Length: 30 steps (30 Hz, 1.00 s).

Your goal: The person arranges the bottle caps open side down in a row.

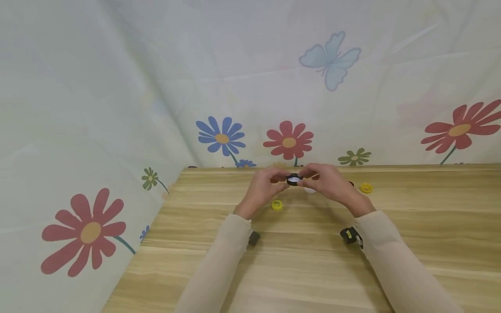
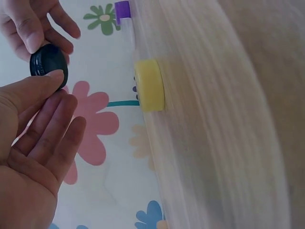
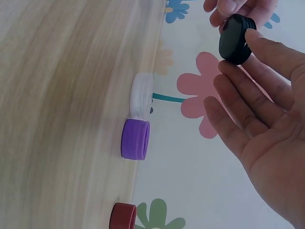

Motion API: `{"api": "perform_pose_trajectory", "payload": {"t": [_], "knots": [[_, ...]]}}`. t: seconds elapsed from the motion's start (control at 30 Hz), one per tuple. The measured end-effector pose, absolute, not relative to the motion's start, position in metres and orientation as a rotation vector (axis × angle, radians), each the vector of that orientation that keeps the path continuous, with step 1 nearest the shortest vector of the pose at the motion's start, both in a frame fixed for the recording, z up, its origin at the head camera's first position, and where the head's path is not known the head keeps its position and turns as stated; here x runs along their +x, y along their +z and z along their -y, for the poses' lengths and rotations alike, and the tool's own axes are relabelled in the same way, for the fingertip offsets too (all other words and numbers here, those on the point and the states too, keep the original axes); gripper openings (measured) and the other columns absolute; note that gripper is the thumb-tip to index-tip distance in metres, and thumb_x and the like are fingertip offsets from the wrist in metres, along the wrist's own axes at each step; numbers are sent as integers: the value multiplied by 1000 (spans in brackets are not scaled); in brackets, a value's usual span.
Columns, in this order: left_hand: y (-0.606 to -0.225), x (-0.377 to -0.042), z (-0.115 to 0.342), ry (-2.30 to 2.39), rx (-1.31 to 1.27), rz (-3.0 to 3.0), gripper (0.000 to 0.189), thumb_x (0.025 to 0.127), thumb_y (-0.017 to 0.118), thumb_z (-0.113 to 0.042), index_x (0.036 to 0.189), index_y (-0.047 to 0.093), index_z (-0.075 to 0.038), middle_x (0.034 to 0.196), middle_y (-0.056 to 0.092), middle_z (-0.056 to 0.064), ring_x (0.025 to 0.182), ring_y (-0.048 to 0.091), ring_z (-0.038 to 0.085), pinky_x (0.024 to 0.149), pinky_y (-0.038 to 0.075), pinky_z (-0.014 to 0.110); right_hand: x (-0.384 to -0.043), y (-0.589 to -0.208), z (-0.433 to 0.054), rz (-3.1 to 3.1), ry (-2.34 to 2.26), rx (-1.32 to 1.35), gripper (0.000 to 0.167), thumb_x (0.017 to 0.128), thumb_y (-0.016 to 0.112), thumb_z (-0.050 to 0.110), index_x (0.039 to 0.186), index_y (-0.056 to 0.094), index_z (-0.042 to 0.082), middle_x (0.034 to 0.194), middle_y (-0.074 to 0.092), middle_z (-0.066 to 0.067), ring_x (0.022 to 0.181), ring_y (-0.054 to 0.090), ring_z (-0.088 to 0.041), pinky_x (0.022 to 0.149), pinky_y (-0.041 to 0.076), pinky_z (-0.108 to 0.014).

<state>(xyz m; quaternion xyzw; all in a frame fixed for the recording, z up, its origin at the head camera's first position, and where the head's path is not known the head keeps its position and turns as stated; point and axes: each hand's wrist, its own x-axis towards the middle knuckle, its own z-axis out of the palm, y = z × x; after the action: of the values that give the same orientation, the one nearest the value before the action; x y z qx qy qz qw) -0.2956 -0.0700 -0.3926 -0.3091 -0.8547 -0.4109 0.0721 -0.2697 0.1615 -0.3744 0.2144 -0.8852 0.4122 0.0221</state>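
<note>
A round black bottle cap [image 1: 292, 183] is held up above the table between both hands, its pale inside facing my head. My left hand [image 1: 262, 187] pinches its left edge with thumb and fingertips. On the opposite edge, my right hand [image 1: 328, 182] pinches it the same way. In the left wrist view the black cap [image 2: 49, 66] has a ribbed side, with the left thumb lying across it. From the right wrist, the black cap [image 3: 234, 40] shows its dark smooth top, and the right hand's other fingers are spread beside it.
Below the hands on the wooden table [image 1: 305, 269] lie a yellow cap [image 1: 277, 205] and a white cap [image 3: 141, 96]. A purple cap [image 3: 135, 139] touches the white one. Further right are a dark red cap [image 3: 122, 217] and another yellow cap [image 1: 366, 188]. A flowered cloth [image 1: 250, 95] hangs behind.
</note>
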Motion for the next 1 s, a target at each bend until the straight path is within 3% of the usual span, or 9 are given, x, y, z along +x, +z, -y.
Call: {"api": "perform_pose_trajectory", "payload": {"t": [0.17,0.47,1.0], "knots": [[-395,-294,72,-1219,-918,2567,27,93,82,-2,120,78,-2,113,77,10,103,75,27,94,60,38,-268,-375,-161,2741,1280,668,21,102,74,16,118,74,2,115,75,-13,113,69,-34,102,54,-55],[-398,-294,74,-1203,-919,2556,25,95,80,-3,120,78,-2,110,76,9,99,75,20,89,58,22,-268,-374,-162,2736,1297,692,22,101,75,15,119,73,2,116,75,-13,113,69,-34,102,54,-55],[-397,-290,74,-1234,-897,2564,25,99,78,-10,123,78,-5,110,78,6,96,75,16,87,58,23,-268,-374,-163,2732,1272,691,22,102,74,12,120,72,0,117,74,-15,114,68,-36,100,55,-55]]}}
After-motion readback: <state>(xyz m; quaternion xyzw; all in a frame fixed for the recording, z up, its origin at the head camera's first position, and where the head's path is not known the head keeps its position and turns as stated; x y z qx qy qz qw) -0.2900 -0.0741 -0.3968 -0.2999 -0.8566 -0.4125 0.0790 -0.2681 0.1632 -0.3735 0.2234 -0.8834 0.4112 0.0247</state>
